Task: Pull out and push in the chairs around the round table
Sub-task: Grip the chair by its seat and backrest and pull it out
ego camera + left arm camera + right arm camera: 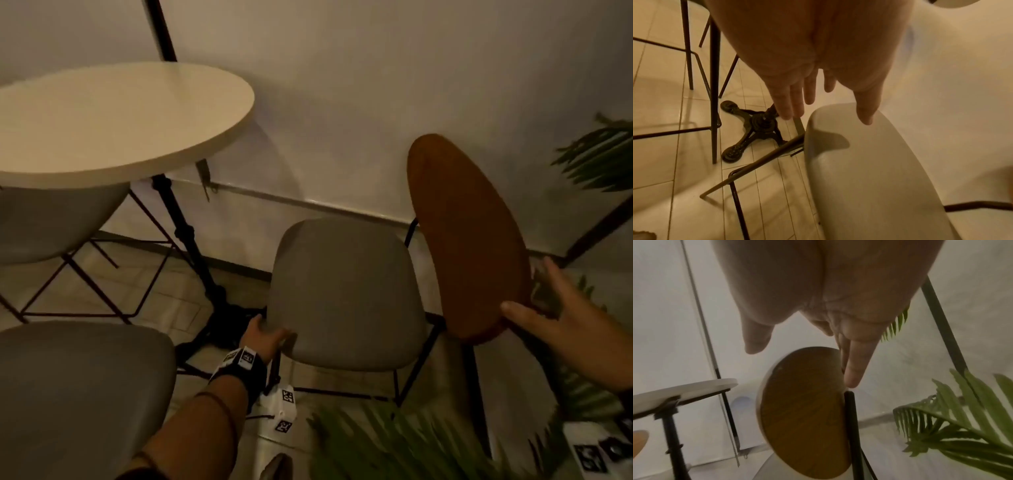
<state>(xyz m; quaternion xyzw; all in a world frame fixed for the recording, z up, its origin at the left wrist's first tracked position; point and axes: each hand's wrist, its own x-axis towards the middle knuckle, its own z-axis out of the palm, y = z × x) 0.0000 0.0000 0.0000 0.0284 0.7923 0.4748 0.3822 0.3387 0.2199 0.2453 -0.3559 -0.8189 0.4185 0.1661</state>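
Grey padded seat on a thin dark metal frame, wooden oval backrest: the chair we handle, standing to the right of the round table, clear of its top and near the wall. Our left hand sits at the seat's near-left corner, thumb on the cushion, fingers reaching down past the edge; in the left wrist view they look straight rather than clamped. Our right hand clasps the backrest's near end, thumb on the front face, fingers extended along the back. Table: pale top, black cast-iron pedestal base. Two more grey chairs at left. Green palm fronds near the floor.
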